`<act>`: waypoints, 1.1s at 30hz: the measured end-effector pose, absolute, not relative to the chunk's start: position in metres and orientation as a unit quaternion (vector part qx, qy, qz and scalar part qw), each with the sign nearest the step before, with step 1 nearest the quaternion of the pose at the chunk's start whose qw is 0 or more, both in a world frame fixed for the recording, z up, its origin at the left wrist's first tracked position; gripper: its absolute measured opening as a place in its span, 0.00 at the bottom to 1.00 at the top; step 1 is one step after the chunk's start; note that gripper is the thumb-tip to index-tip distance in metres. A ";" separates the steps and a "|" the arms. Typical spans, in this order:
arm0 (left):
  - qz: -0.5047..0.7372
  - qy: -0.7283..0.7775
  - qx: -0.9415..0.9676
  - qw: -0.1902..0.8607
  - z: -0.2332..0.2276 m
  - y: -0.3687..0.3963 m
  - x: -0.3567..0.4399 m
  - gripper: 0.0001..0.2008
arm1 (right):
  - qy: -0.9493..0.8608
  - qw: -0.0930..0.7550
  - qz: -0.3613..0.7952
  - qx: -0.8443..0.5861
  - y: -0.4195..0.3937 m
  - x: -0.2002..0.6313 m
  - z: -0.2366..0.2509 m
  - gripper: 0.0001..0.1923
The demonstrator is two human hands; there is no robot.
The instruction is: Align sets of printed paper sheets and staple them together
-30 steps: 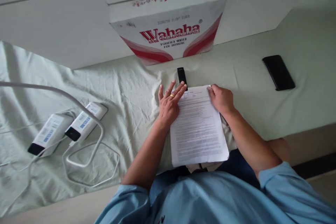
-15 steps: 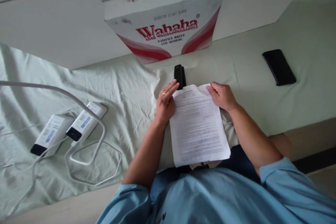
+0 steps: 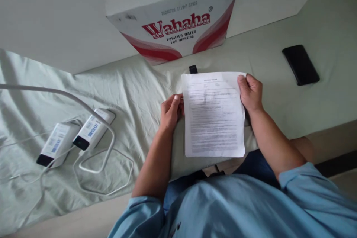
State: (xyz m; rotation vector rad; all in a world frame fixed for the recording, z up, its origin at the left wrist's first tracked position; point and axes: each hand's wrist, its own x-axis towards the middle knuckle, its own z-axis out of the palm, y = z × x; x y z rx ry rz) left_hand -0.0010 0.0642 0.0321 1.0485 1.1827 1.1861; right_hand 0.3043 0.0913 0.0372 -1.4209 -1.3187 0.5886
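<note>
A stack of printed paper sheets (image 3: 214, 119) is held up over the front edge of the cloth-covered surface, its text facing me. My right hand (image 3: 252, 93) grips the upper right corner, thumb on the front and fingers behind. At the left edge of the sheets is my left hand (image 3: 170, 109), its fingers curled and the thumb against them; the fingertips go partly behind the paper, so what they pinch is hidden. Just beyond the top edge shows the end of a black stapler-like object (image 3: 193, 69), the rest covered by the sheets.
A Wahaha water carton (image 3: 178, 26) stands against the white panels at the back. To the right lies a black phone (image 3: 301, 65). On the left are two white power banks (image 3: 57, 143) with a looped white cable (image 3: 111, 193), on a wrinkled pale green cloth (image 3: 139, 93).
The sheets have risen and shifted slightly right, their top edges now lined up and covering most of the black object. My left hand has drawn back from that object and curled its fingers.
</note>
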 end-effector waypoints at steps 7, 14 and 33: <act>0.489 0.519 0.466 0.524 0.031 0.066 0.000 0.29 | -0.526 0.549 0.291 -0.580 0.092 0.299 0.028 0.35; 0.633 0.490 0.345 0.490 0.031 0.071 0.004 0.30 | -0.523 0.527 0.466 -0.482 0.091 0.297 0.015 0.29; 0.582 0.497 0.280 0.580 0.031 0.068 0.001 0.27 | -0.536 0.525 0.324 -0.577 0.090 0.301 0.014 0.25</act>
